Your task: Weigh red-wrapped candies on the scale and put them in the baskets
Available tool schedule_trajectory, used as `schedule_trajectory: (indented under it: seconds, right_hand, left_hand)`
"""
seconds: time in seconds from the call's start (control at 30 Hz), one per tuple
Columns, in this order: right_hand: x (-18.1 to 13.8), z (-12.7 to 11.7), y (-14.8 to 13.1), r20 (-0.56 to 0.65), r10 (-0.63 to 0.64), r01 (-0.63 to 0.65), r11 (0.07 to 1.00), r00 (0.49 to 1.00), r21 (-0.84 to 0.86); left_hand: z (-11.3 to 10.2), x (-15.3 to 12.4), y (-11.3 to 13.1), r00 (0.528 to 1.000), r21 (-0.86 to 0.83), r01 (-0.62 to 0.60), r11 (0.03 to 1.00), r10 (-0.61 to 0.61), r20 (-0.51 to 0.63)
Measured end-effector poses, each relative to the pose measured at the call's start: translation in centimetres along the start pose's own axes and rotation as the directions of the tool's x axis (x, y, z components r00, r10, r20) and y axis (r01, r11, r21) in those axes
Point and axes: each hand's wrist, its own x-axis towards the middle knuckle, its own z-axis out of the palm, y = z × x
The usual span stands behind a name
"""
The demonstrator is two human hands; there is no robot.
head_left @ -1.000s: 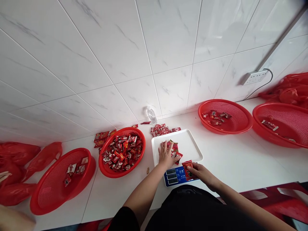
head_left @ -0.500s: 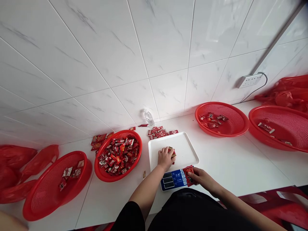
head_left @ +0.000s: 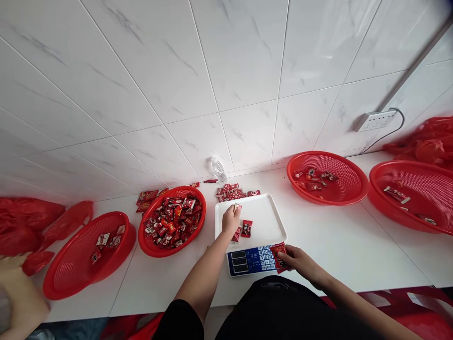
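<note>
My left hand (head_left: 231,220) is over the white tray of the scale (head_left: 265,212), its fingers pinched on a small candy packet (head_left: 238,207). Just beneath that hand a dark red candy packet (head_left: 247,228) lies on the tray, with a lighter red-and-white packet (head_left: 236,235) beside it, partly covered by my wrist. At the blue keypad's right end, my right hand (head_left: 295,259) grips a larger red printed packet (head_left: 278,258) between thumb and fingers. It overlaps the edge of the keys.
A red basket (head_left: 140,236) full of wrapped candies stands to the left. Other red baskets (head_left: 53,283) (head_left: 361,191) (head_left: 375,208) hold a few packets. Loose packets (head_left: 230,192) and a clear bottle (head_left: 218,170) lie by the wall. Another person's arm (head_left: 21,297) is at far left.
My left hand has shifted toward the tray's left side, lifting a small packet and uncovering others on the tray. My right hand keeps its packet. The other person's arm shows more at left.
</note>
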Motion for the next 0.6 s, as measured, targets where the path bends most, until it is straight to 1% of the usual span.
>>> schedule_trajectory:
  seconds: [0.1,0.2,0.27,0.3,0.37,0.47,0.53,0.6]
  right_hand:
    - [0.0,-0.5,-0.1,0.023,-0.009,0.009,1.0,1.0,-0.001]
    - [0.0,-0.7,-0.5,0.06,-0.026,0.025,1.0,0.998,0.014]
    - [0.0,-0.8,-0.6,0.089,-0.03,0.028,0.999,0.996,0.023]
    - [0.0,-0.9,-0.7,0.101,-0.029,0.027,0.999,0.994,0.021]
    - [0.0,-1.0,-0.6,0.119,-0.025,0.024,1.0,0.993,0.003]
    - [0.1,-1.2,-0.3,0.138,-0.019,0.021,1.0,0.99,-0.016]
    - [0.1,-1.2,0.0,0.149,-0.016,0.018,1.0,0.989,-0.013]
    - [0.1,-1.2,0.1,0.164,-0.015,0.015,1.0,0.986,-0.003]
  left_hand:
    - [-1.1,-1.2,-0.7,0.995,-0.106,0.096,0.99,-0.093,0.027]
    - [-1.3,-3.3,-1.7,0.981,-0.165,0.171,0.971,-0.154,0.115]
    - [-0.9,-4.6,-2.2,0.971,-0.113,0.204,0.972,-0.186,0.153]
    - [-0.7,-5.1,-2.3,0.966,-0.066,0.218,0.974,-0.206,0.153]
    - [-0.2,-5.7,-2.3,0.958,0.041,0.249,0.968,-0.252,0.133]
    - [0.2,-6.0,-2.1,0.944,0.168,0.297,0.94,-0.316,0.099]
    - [0.4,-5.8,-1.9,0.925,0.182,0.355,0.917,-0.372,0.072]
    - [0.5,-5.5,-1.9,0.9,0.144,0.418,0.897,-0.43,0.064]
